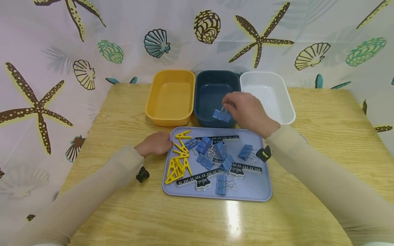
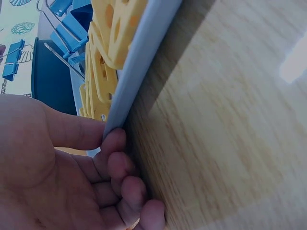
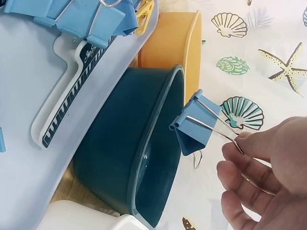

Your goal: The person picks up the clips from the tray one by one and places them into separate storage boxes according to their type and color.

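Note:
Over the dark blue bin (image 1: 215, 99), my right hand (image 1: 246, 107) pinches a blue binder clip (image 3: 197, 122) by one wire handle, the clip body hanging below the fingertips. My left hand (image 1: 155, 143) grips the left rim of the lavender tray (image 1: 252, 188), thumb on the rim and fingers curled against its outer side. On the tray beside that hand lie several yellow clothespins (image 1: 175, 167). More blue binder clips (image 1: 204, 145) are heaped in its middle, with silvery wire pieces (image 1: 212, 152) among them. Black-and-white piano-keyboard clips (image 1: 201, 177) lie around them.
A yellow bin (image 1: 170, 99) stands left of the dark blue one, and a white bin (image 1: 271, 99) stands at its right, partly behind my right forearm. The wooden table (image 1: 129, 212) runs up to a patterned curtain (image 1: 184, 20) at the back.

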The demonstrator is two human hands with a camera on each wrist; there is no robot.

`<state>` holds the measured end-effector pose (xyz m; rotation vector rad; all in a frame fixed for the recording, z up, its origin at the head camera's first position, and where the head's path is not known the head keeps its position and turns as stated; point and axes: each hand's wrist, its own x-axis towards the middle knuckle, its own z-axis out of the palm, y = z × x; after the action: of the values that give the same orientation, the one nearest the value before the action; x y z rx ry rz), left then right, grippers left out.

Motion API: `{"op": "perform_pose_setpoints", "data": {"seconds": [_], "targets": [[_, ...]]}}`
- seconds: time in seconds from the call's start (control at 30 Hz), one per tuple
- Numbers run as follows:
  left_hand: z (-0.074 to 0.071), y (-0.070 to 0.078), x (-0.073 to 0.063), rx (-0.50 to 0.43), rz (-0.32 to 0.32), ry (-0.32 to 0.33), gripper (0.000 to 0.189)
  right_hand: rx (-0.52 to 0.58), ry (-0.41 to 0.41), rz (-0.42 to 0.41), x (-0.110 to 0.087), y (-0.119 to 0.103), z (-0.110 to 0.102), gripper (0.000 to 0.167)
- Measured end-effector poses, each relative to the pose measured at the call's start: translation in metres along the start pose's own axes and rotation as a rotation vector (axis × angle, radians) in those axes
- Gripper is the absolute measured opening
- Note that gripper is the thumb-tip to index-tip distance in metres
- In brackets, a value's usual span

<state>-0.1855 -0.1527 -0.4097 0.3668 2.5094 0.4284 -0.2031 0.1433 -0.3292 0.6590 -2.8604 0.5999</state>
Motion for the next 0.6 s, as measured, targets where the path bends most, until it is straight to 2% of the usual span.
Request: {"op": "perform_pose_setpoints", "data": {"seconds": [0.33,0.6], "targets": [[-0.0003,-0.0012,-0.0002,-0.005,0.022,0.0,0.029,0.008,0.006,0.008,0.0021,0.0027,0.0004,0.015],[-0.0028,-0.002,-0.0013,-0.041,0.015,0.006,0.024,0.008,0.004,0.014,0.0046,0.0043,0.0014,0.015]]}}
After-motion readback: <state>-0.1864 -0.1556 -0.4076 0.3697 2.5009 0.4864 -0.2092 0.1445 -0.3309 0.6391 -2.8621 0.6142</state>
